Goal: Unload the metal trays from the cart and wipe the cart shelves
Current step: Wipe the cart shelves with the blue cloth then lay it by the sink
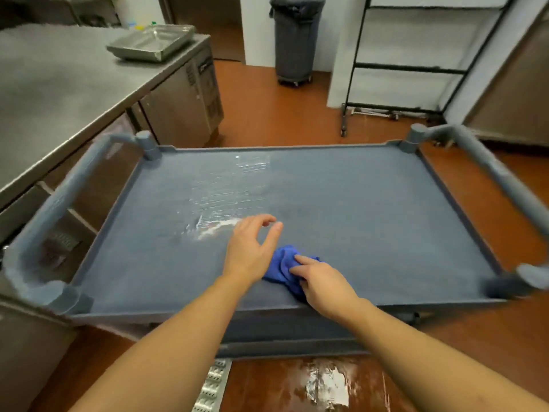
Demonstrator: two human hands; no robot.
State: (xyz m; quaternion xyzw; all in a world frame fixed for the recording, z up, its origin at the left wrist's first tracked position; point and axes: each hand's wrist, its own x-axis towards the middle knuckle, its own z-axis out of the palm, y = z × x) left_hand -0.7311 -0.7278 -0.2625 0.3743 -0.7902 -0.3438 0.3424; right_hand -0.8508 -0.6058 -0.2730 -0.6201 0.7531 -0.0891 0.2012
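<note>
Wet streaks [231,188] seen on top shelf [371,218] of grey cart [490,171]. Blue cloth [280,264] bunched near shelf's front edge, gripped by right hand [323,282]: index finger laid on top, other fingers curled into it. Left hand [249,248] held just left of cloth, fingers released, loosely spread, nothing grasped. Metal trays [151,43] stacked on steel surface [59,84], well apart from cart.

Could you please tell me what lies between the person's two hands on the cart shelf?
The bunched blue cloth lies between the left hand and the right hand, on the cart shelf, in the head view.
</note>
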